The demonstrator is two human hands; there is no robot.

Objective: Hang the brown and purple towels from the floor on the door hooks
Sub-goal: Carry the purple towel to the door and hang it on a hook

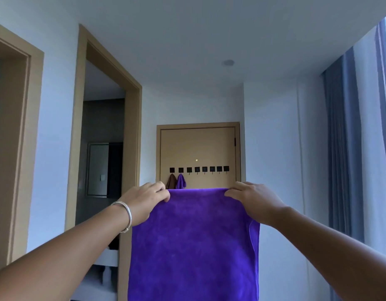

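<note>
A large purple towel (194, 246) hangs spread flat in front of me, held up by its top edge. My left hand (144, 200) pinches its top left corner and my right hand (252, 200) pinches its top right corner. Beyond it, a tan door (198, 148) carries a row of several black square hooks (199, 169). A brown towel (171, 181) hangs from the leftmost hook and a small purple towel (181, 181) from the hook beside it. The other hooks are bare. The held towel hides the door's lower part and the floor.
An open doorway (105, 148) with a tan frame stands on the left, a dark room behind it. Another tan frame (20, 127) is at the far left. Grey-blue curtains (348, 148) hang along the right wall.
</note>
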